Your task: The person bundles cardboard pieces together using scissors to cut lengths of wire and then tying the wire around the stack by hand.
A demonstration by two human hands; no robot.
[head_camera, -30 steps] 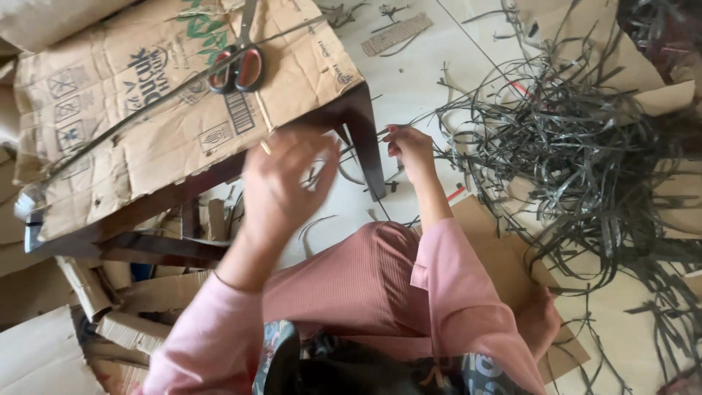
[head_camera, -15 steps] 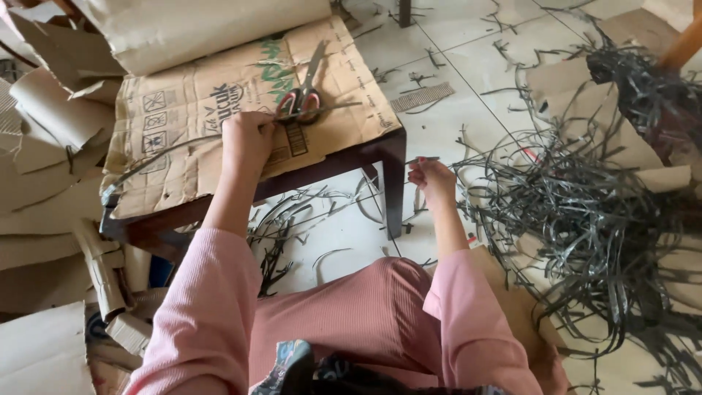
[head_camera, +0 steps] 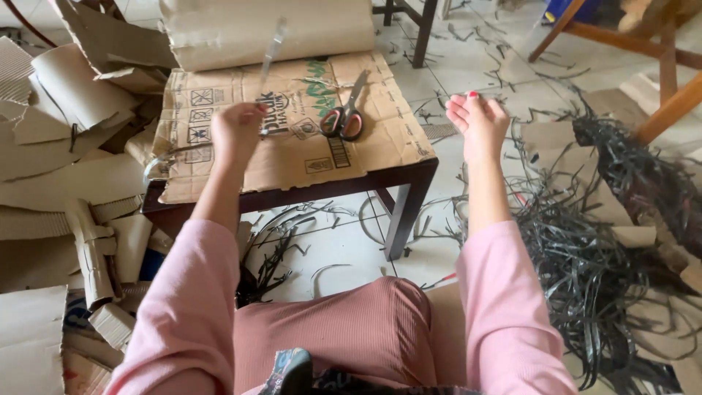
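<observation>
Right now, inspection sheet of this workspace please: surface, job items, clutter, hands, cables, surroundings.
Surface: dark wooden table covered by a flattened cardboard sheet.
Job's things: long thin grey strip, red-handled scissors lying on the cardboard.
Clutter: tangled dark strips on the floor at right; cardboard offcuts piled at left.
Hands: left hand closed on the strip; right hand empty, fingers loosely spread.
Cables: nothing seen.
Surroundings: tiled floor, wooden chair legs at upper right.

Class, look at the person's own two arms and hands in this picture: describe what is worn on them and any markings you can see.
Both arms wear long, loose pink ribbed sleeves: the left sleeve and the right sleeve end near the wrists. The left hand and right hand are bare, without gloves. The right hand's fingernails carry red polish. No rings or watch show.
</observation>
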